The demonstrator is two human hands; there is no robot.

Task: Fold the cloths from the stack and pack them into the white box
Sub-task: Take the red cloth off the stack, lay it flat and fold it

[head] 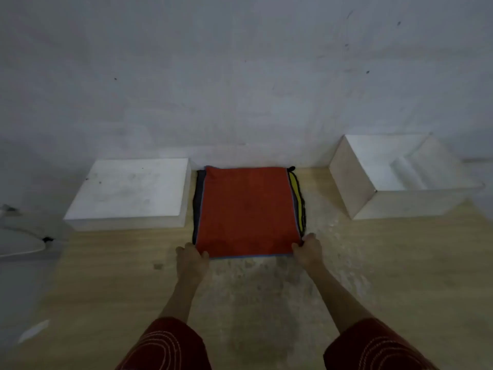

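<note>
Pinching the two near corners of the red cloth (245,209) with left hand (192,256) and right hand (306,248), fingers curled round the hem. Lies flat atop the stack (294,193) on the wooden table (400,263). Flanked by a white block (128,193) just left and the open white box (349,180) farther right.

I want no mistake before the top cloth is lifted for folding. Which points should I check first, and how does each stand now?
1. Left hand at red cloth's near left corner: ok.
2. Right hand at its near right corner: ok.
3. Fingers pinch only the red cloth, not the stack below: cannot tell.
4. Box open: ok.
5. Box empty: cannot tell.
6. Bare table before the stack for folding: ok.
</note>
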